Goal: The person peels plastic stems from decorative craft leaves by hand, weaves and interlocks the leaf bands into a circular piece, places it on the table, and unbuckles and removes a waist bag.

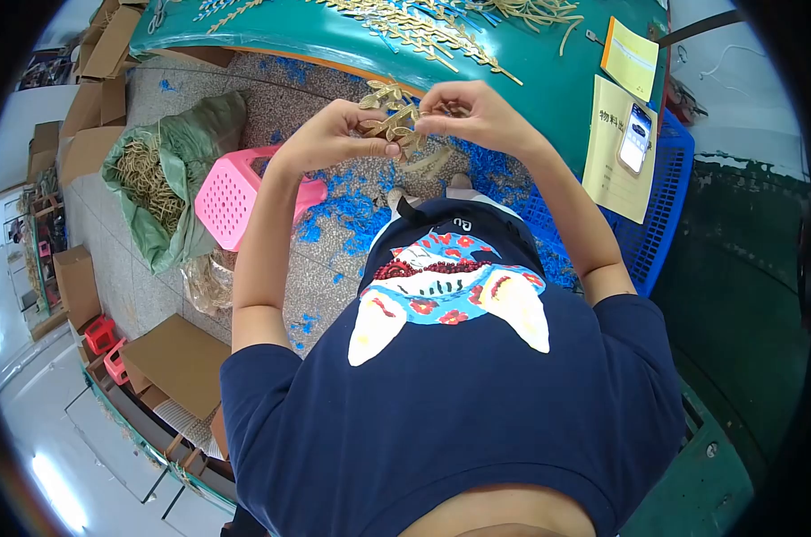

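Observation:
Between my two hands, just off the near edge of the green table [557, 94], is a gold leaf sprig [389, 94] with several shiny leaves. My left hand [334, 139] is closed on its left side, thumb and fingers pinching it. Curled fingers of my right hand [477, 116] grip the sprig from the other side; the exact pinch point is partly hidden. On the tabletop beyond lie more gold leaf sprigs [423, 36], with some blue strips among them.
A pink stool [229, 201] and a green sack [177, 148] of gold stems stand left. Blue scraps [352, 210] litter the floor. A phone [635, 139] rests on a booklet [615, 183] at right, above a blue crate [669, 197]. Cardboard boxes [177, 358] stand lower left.

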